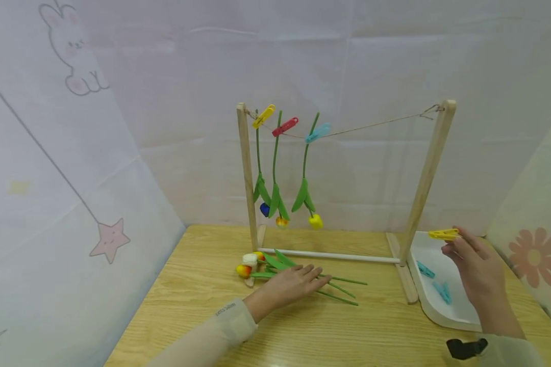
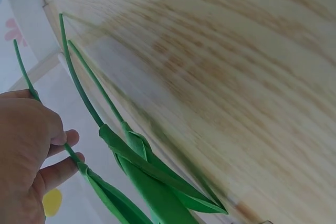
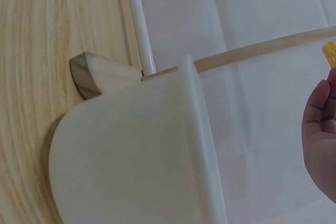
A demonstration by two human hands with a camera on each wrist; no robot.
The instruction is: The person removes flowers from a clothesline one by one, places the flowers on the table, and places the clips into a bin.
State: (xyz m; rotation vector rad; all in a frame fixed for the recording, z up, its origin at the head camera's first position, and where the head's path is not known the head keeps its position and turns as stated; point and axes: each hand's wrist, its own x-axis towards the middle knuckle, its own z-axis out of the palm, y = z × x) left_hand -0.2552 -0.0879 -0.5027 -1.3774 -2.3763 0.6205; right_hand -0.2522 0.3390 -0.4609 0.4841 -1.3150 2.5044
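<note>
My left hand (image 1: 291, 284) is over the artificial tulips lying on the table, and in the left wrist view its thumb and fingers pinch the green stem (image 2: 70, 151) of one. The flower heads lie left of the hand: a white tulip (image 1: 250, 260) and orange-yellow tulips, one of them the nearest tulip (image 1: 244, 271). Which head belongs to the pinched stem I cannot tell. My right hand (image 1: 475, 262) holds a yellow clothespin (image 1: 443, 234) by its fingertips above the white tray (image 1: 454, 322). In the right wrist view only part of that hand and the clothespin (image 3: 329, 51) show at the right edge.
A wooden frame (image 1: 426, 178) carries a string (image 1: 376, 125). Yellow, red and blue clothespins hold a blue tulip (image 1: 265, 209), an orange tulip (image 1: 281, 221) and a yellow tulip (image 1: 315, 221) head down. Two blue clothespins (image 1: 442, 292) lie in the tray.
</note>
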